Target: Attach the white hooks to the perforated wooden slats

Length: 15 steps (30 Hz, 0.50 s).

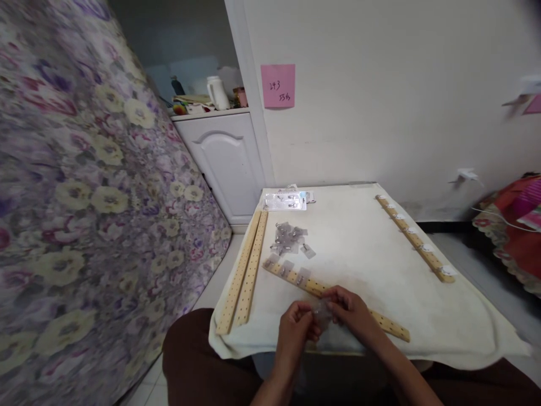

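Pale cloth tabletop (338,231), clear piece (322,314) between left fingers (305,321) and right fingers (338,294).

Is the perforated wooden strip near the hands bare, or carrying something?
Not bare: three clear-backed hooks rest on the perforated wooden strip, toward its left end.

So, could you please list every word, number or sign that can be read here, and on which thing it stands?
"243": handwritten on the pink note on the wall; the second handwritten line is unclear.
Clear packaging at the table's far end: any print is too small to read.
Pink paper at the right edge: cut off, nothing readable.
Clear plastic piece at the hands: no text can be made out.
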Tool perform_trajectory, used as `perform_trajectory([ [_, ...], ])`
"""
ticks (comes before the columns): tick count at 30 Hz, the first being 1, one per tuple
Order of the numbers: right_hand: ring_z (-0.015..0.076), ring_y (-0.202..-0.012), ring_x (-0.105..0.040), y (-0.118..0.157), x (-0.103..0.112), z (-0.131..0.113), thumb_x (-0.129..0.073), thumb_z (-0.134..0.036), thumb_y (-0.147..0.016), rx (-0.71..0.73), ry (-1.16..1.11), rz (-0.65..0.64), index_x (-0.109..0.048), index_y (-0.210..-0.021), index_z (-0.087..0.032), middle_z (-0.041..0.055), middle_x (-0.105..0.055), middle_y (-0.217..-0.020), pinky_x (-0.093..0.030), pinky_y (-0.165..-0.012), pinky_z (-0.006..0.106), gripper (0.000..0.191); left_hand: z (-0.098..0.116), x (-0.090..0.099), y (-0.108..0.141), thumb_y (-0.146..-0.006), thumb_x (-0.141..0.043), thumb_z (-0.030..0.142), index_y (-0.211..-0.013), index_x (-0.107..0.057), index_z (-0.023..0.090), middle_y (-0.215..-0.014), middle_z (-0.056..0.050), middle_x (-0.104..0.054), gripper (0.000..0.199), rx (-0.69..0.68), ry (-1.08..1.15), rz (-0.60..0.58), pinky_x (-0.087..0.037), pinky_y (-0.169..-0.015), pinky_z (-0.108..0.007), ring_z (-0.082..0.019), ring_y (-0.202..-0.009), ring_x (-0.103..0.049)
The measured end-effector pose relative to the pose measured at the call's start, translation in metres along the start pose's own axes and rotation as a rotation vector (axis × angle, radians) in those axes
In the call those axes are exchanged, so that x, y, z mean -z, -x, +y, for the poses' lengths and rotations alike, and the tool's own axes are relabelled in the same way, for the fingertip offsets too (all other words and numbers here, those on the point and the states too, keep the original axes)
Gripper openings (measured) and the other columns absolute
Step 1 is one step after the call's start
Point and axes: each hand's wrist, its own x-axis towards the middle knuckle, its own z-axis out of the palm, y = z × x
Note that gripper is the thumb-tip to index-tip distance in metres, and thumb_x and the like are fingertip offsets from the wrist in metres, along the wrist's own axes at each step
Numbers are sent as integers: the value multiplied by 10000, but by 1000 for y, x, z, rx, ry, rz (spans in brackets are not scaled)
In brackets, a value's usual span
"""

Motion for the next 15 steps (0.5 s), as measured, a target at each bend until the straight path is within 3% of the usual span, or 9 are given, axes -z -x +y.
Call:
perform_trajectory([
  [9,139,-585,-551,-3,8,-4,-518,-233,-778,42,136,7,-588,-1001,-176,-15,-584,-712,-443,-593,273,240,-3,-1,-3,-696,-620,335,-872,-530,163,-573,53,-580,262,-59,-33,-29,-397,-442,-196,-91,-448,-542],
  [15,144,-609,-548,-7,12,-1,-520,-239,-785,32,131,29,-571,-951,-183,-16,-578,-708,-433,-590,266,183,-1,-3,-2,-625,-664,215,-986,-529,159,-671,53,-562,389,-112,-37,-90,-439,-494,-210,-95,-537,-558],
])
